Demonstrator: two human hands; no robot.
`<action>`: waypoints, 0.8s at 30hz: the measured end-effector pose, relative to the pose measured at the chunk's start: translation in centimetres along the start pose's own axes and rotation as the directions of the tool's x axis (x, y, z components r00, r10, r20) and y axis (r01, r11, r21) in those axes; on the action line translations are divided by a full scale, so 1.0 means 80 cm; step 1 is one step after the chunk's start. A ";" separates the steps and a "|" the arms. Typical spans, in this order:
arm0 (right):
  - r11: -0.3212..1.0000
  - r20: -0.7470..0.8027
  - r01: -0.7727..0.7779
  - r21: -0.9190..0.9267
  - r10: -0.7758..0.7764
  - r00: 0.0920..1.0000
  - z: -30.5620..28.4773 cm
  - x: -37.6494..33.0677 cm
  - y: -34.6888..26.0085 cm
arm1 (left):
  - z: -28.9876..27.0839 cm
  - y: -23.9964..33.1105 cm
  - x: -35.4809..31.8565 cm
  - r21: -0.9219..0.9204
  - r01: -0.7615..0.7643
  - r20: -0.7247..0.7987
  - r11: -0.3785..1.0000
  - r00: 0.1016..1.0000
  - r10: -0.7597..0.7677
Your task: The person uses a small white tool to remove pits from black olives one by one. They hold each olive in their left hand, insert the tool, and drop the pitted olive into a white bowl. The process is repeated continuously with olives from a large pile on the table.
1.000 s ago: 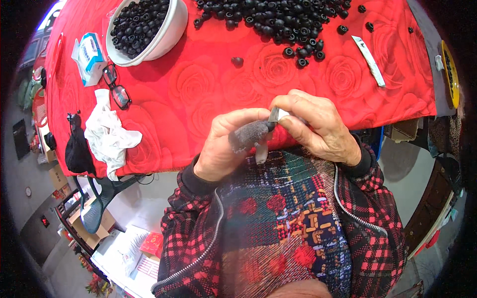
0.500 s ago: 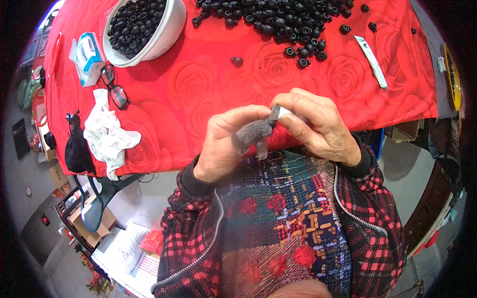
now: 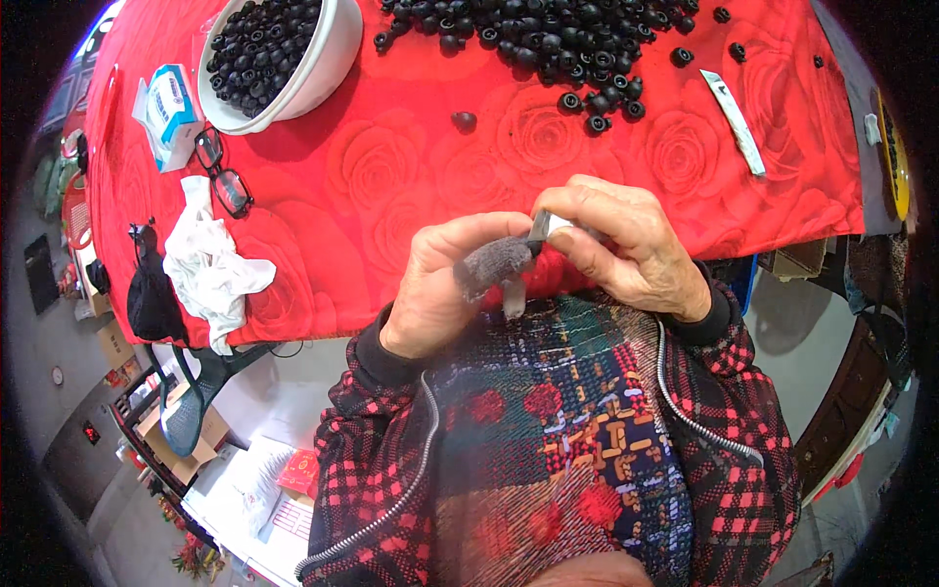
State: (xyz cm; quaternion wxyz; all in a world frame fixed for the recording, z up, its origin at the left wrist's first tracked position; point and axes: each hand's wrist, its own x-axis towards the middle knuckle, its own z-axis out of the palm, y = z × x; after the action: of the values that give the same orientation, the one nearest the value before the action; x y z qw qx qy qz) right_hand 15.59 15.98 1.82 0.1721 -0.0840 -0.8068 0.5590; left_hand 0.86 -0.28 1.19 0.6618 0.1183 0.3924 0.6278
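Close above the near table edge, my two hands meet. My left hand [image 3: 427,286] is closed, with a fuzzy grey finger cover [image 3: 494,266] over a finger; it pinches a small black plastic part [image 3: 534,249], mostly hidden. My right hand [image 3: 631,240] grips a short metal blade [image 3: 540,226] with a white wrapping between thumb and forefinger. The blade's edge touches or nearly touches the black part. Beyond the hands lies a heap of round black hollow parts [image 3: 558,49]. One reddish-black part [image 3: 464,121] sits alone on the red cloth.
A white bowl [image 3: 337,64] full of black parts stands far left. Beside it are a blue-and-white box [image 3: 172,110], eyeglasses [image 3: 233,193], a crumpled white cloth [image 3: 203,256] and a black cloth item [image 3: 154,293]. A narrow white packet [image 3: 734,122] lies at right on the red tablecloth [image 3: 381,166].
Both hands stay in nearly the same place. The blade and the grey finger cover have shifted very slightly; the grips are unchanged.
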 end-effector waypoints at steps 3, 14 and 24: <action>0.998 -0.004 0.045 0.039 -0.044 0.999 0.002 0.000 0.008 | 0.001 -0.002 0.001 -0.036 0.019 -0.002 0.999 1.000 -0.019; 0.995 0.034 0.079 0.054 -0.081 0.996 -0.009 -0.007 -0.009 | 0.003 0.005 0.009 -0.152 -0.052 -0.069 0.987 0.997 0.042; 0.899 -0.095 0.342 -0.274 -0.379 0.920 0.018 0.007 -0.011 | 0.023 0.011 -0.003 -0.112 0.054 -0.047 0.992 0.997 -0.059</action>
State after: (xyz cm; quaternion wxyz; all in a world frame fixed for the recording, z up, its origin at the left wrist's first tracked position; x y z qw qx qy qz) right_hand 14.59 14.56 2.31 0.3194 0.0052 -0.8577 0.4028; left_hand 1.49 0.31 3.05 0.6747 0.0545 0.3769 0.6323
